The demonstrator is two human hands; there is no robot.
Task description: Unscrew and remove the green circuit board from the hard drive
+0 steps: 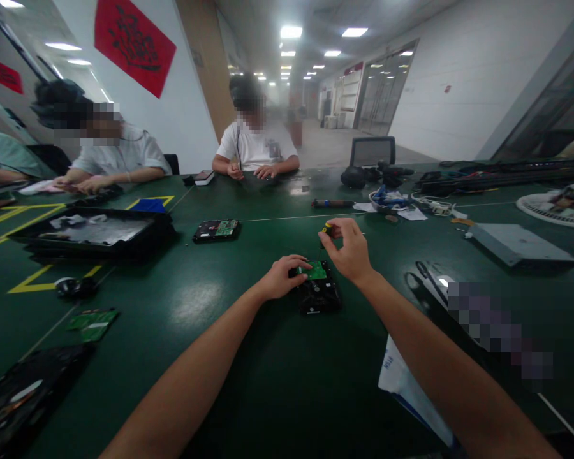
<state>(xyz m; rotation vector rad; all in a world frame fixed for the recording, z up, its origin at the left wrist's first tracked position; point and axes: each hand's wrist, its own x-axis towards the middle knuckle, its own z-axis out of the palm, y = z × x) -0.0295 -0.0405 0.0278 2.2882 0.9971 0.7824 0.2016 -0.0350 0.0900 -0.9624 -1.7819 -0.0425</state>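
A black hard drive point(318, 297) with a green circuit board point(317, 270) at its far end lies on the dark green table. My left hand point(283, 276) rests at the drive's left side, its fingertips on the board's edge. Above the board's right part, my right hand point(348, 247) is closed on the yellow and black handle of a small screwdriver point(326, 229). The thin shaft points down to the board; its exact contact point is too small to tell.
Another drive point(216, 230) and a black tray point(95, 231) lie to the left, a loose circuit board point(94, 324) nearer. On the right are a grey metal box point(521, 244) and a white packet point(408, 389). Two people sit across the table point(249, 395).
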